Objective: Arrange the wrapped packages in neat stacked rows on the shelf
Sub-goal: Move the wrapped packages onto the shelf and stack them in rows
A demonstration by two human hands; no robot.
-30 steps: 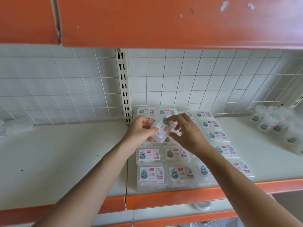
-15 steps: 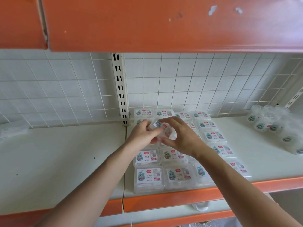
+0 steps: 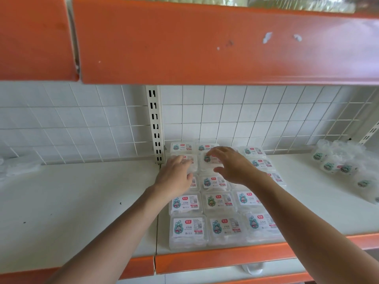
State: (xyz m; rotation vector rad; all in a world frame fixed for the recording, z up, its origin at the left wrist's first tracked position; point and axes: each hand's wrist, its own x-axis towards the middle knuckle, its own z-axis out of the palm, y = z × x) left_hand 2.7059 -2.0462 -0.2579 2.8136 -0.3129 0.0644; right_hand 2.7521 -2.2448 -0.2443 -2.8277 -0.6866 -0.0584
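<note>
Several clear wrapped packages (image 3: 187, 229) with white, teal and red labels lie flat in rows on the white shelf (image 3: 82, 201), from its front edge back to the wire grid. My left hand (image 3: 175, 175) rests with relaxed fingers on a package (image 3: 191, 168) in the left row near the back. Just right of it, a package (image 3: 210, 159) lies in the middle row. My right hand (image 3: 231, 163) hovers over that one with fingers spread, holding nothing. Whether it touches the package I cannot tell.
A loose heap of wrapped packages (image 3: 346, 167) lies at the far right of the shelf. A slotted white upright (image 3: 155, 124) stands against the wire grid back wall. An orange shelf front (image 3: 205, 42) hangs low overhead. Crumpled clear plastic (image 3: 18, 166) sits far left.
Both hands held one package up between them earlier. Now it lies flat in the back rows and both hands have opened over the packages.
</note>
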